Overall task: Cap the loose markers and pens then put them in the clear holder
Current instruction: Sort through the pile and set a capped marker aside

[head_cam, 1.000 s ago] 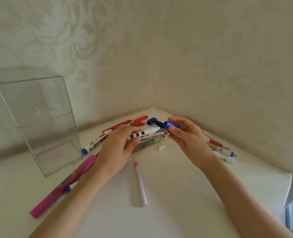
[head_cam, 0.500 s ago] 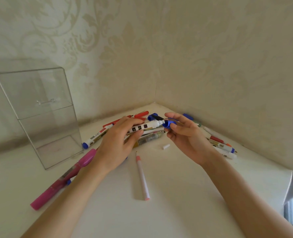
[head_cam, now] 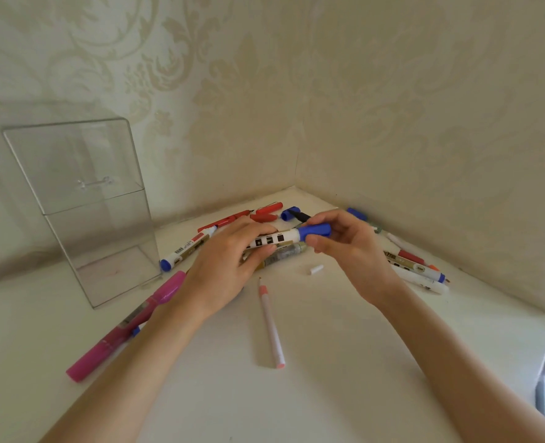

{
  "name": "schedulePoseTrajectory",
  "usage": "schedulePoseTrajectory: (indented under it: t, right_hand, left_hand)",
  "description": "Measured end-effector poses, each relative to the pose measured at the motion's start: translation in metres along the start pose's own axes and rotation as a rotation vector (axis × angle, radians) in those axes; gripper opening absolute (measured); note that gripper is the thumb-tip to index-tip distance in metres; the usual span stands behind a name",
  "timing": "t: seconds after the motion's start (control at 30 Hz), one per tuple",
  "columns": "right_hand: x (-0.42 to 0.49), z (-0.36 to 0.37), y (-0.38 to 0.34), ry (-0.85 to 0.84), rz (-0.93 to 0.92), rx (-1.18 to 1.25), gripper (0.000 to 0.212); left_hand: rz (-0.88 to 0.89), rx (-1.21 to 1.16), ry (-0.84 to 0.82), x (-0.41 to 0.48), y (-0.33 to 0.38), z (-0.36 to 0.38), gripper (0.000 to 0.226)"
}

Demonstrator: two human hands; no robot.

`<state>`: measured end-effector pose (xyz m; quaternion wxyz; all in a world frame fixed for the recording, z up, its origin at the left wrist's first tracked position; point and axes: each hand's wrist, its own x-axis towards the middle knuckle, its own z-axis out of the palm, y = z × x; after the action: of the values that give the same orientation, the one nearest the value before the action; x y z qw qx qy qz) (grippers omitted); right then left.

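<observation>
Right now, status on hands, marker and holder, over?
Left hand grips white marker. Right hand pinches blue cap on its end. Clear holder empty, upright at left. Loose pens scattered around.

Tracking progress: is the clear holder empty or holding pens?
Empty. The clear holder stands upright, and nothing shows through its transparent walls.

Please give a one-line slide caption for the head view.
Left hand holds a white marker; right hand pinches the blue cap on its tip, clear holder at left.
</observation>
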<state>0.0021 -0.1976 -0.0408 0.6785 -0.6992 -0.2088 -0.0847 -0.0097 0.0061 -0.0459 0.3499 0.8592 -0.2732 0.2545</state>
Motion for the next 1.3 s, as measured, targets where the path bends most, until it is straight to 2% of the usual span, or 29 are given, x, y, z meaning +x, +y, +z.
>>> schedulePoseTrajectory:
  t: [0.23, 0.37, 0.43, 0.57, 0.63, 0.7, 0.8, 0.87, 0.93, 1.0, 1.13, 1.23, 1.3]
  right_hand:
    - [-0.002, 0.003, -0.004, 0.056, -0.014, -0.019, 0.018]
    - [-0.003, 0.006, -0.004, 0.043, -0.028, -0.045, 0.018]
    - [-0.002, 0.006, -0.003, 0.048, -0.028, -0.044, 0.019]
    - [-0.002, 0.012, 0.005, 0.041, 0.07, -0.11, 0.016]
    - [0.0, 0.013, 0.008, 0.043, 0.094, -0.209, 0.021]
    - [0.004, 0.006, 0.005, 0.136, 0.051, -0.243, 0.022]
    - [0.007, -0.014, 0.0, 0.331, 0.045, -0.29, 0.018]
    - [0.006, -0.025, 0.003, 0.377, 0.102, -0.482, 0.019]
    - [0.002, -0.027, 0.008, 0.338, 0.17, -0.718, 0.019]
    - [-0.003, -0.021, 0.011, 0.213, 0.162, -0.853, 0.016]
    - [-0.008, -0.009, 0.016, -0.087, 0.111, -1.035, 0.021]
    - [-0.01, -0.009, 0.022, -0.142, 0.093, -1.069, 0.021]
    - [-0.011, -0.011, 0.024, -0.145, 0.078, -1.061, 0.018]
  left_hand:
    - [-0.133, -0.127, 0.0, -0.002, 0.005, 0.007, 0.023]
    - [-0.28, -0.353, -0.064, -0.001, 0.009, 0.005, 0.014]
    - [-0.326, -0.393, -0.095, 0.0, 0.011, 0.003, 0.011]
    - [-0.369, -0.179, -0.17, 0.002, 0.015, -0.004, 0.012]
    - [-0.412, -0.106, -0.111, -0.002, 0.02, -0.009, 0.008]
    - [-0.487, -0.053, -0.01, -0.013, 0.026, -0.017, 0.01]
    - [-0.594, 0.252, 0.027, -0.043, 0.036, -0.028, 0.021]
    - [-0.611, 0.429, 0.026, -0.061, 0.044, -0.03, 0.028]
    - [-0.566, 0.526, 0.008, -0.07, 0.048, -0.028, 0.023]
    - [-0.521, 0.591, -0.045, -0.073, 0.047, -0.022, 0.018]
    - [-0.516, 0.572, -0.076, -0.068, 0.04, -0.009, 0.033]
    - [-0.434, 0.494, -0.034, -0.062, 0.037, -0.001, 0.038]
    - [-0.323, 0.479, 0.023, -0.056, 0.04, 0.004, 0.027]
